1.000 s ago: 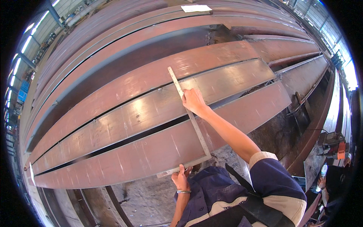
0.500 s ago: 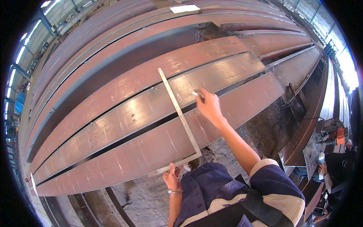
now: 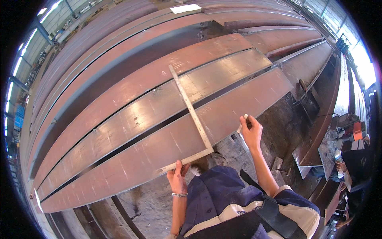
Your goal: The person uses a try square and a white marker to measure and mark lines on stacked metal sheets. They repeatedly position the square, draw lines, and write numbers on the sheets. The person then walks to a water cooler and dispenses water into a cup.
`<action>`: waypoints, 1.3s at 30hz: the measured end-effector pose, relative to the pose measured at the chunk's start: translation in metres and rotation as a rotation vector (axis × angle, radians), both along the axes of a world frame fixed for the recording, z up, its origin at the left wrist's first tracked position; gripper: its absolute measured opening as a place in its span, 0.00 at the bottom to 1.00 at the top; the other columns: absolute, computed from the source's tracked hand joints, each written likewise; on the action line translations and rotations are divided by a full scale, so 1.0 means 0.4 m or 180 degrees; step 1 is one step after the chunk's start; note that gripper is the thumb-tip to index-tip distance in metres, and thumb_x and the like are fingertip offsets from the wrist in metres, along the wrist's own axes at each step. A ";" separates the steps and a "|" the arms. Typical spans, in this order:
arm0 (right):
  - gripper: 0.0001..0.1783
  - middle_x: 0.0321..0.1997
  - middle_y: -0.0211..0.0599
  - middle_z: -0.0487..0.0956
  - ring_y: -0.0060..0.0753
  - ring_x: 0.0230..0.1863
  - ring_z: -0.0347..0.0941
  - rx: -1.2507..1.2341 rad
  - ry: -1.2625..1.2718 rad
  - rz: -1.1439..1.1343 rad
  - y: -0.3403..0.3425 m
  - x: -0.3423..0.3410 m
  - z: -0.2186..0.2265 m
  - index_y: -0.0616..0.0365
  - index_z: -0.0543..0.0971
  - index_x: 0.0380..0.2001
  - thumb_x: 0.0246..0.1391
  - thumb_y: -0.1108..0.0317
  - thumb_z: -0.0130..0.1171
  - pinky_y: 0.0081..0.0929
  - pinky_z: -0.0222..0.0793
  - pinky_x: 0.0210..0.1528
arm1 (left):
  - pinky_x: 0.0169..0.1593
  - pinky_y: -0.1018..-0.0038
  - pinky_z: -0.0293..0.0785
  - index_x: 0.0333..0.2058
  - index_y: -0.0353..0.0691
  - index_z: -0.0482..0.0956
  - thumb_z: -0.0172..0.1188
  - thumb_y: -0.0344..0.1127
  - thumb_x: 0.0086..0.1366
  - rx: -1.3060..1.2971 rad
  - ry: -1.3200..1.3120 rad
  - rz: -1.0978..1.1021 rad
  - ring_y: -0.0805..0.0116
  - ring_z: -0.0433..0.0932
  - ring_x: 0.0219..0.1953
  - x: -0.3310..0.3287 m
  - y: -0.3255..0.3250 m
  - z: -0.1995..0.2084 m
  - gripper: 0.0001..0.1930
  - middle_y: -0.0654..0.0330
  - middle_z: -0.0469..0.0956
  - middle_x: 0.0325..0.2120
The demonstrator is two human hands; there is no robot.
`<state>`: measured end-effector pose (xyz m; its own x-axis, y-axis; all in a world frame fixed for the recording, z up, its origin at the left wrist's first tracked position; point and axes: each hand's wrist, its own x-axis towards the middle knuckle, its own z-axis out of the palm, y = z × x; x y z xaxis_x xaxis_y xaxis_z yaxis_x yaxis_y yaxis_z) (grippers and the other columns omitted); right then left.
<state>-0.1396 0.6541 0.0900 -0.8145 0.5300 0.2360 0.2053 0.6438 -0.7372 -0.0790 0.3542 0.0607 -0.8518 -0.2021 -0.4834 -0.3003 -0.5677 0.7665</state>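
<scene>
A metal framing square (image 3: 191, 109) lies across several reddish-brown steel beams, its long arm reaching away over three flanges. My left hand (image 3: 178, 179) grips the short arm at the near edge of the closest beam (image 3: 223, 119), thumb on top. My right hand (image 3: 252, 133) is raised over that beam's near edge, to the right of the square, fingers pinched on a white piece of chalk (image 3: 246, 116). White marks streak the flanges, some beside the square. The middle beam (image 3: 223, 73) has a shinier, greyer face.
More long beams (image 3: 119, 51) lie in rows beyond, with a white sheet (image 3: 186, 8) on one. Dark gaps part the nearest flanges. At right, an orange power tool (image 3: 353, 131) rests near another person's hand (image 3: 341, 166) holding a bottle. Steel cross-members (image 3: 99, 219) are below left.
My right hand has moved right and nearer with the chalk, from over the middle beam to the closest beam's near edge. My left hand stays on the square; the whole view has shifted slightly.
</scene>
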 end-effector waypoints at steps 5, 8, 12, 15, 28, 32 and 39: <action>0.14 0.24 0.42 0.76 0.29 0.22 0.71 -0.0597 0.0328 -0.0221 0.009 0.040 -0.037 0.66 0.72 0.32 0.64 0.63 0.56 0.32 0.65 0.27 | 0.48 0.64 0.84 0.49 0.27 0.70 0.59 0.30 0.68 0.0322 0.0115 -0.0340 0.57 0.82 0.43 -0.029 0.089 -0.001 0.16 0.49 0.77 0.45; 0.13 0.23 0.41 0.76 0.32 0.22 0.71 -0.1274 0.0355 -0.0165 0.002 0.076 -0.047 0.64 0.72 0.35 0.65 0.63 0.55 0.32 0.65 0.28 | 0.49 0.66 0.84 0.50 0.26 0.70 0.60 0.32 0.68 0.0370 0.0025 -0.0483 0.56 0.82 0.43 -0.023 0.137 -0.013 0.17 0.49 0.77 0.45; 0.12 0.22 0.42 0.76 0.33 0.22 0.70 -0.0732 -0.0001 -0.0268 -0.003 0.120 -0.057 0.60 0.74 0.35 0.65 0.61 0.54 0.34 0.66 0.28 | 0.49 0.67 0.84 0.49 0.25 0.71 0.60 0.33 0.68 0.0522 -0.0167 -0.0489 0.55 0.82 0.43 -0.011 0.159 -0.046 0.17 0.49 0.78 0.44; 0.17 0.24 0.48 0.78 0.42 0.25 0.75 -0.0580 -0.0634 -0.0270 -0.012 0.115 -0.078 0.61 0.76 0.35 0.62 0.55 0.57 0.38 0.67 0.30 | 0.52 0.64 0.83 0.48 0.26 0.72 0.62 0.33 0.67 0.0565 -0.0308 -0.0484 0.56 0.81 0.44 -0.014 0.156 -0.073 0.18 0.49 0.78 0.45; 0.15 0.27 0.34 0.80 0.19 0.30 0.72 -0.1730 0.0022 0.0581 0.098 -0.027 -0.064 0.61 0.77 0.44 0.56 0.67 0.65 0.25 0.68 0.34 | 0.47 0.65 0.84 0.45 0.32 0.75 0.60 0.30 0.66 0.0526 0.0428 -0.0216 0.63 0.83 0.41 -0.071 0.195 0.097 0.12 0.56 0.81 0.39; 0.22 0.25 0.36 0.78 0.24 0.27 0.73 -0.0994 0.0177 0.0907 0.200 -0.118 0.073 0.55 0.77 0.51 0.51 0.68 0.68 0.27 0.69 0.32 | 0.39 0.70 0.85 0.44 0.32 0.74 0.60 0.31 0.65 -0.0163 0.0726 -0.0410 0.65 0.84 0.33 -0.125 0.184 0.232 0.12 0.56 0.81 0.34; 0.29 0.29 0.38 0.79 0.39 0.26 0.76 -0.0052 0.0678 0.2145 0.268 -0.244 0.151 0.50 0.78 0.53 0.44 0.71 0.70 0.30 0.73 0.32 | 0.34 0.62 0.82 0.40 0.31 0.72 0.65 0.42 0.60 -0.0367 0.0749 -0.0631 0.56 0.81 0.31 -0.173 0.247 0.348 0.20 0.51 0.78 0.32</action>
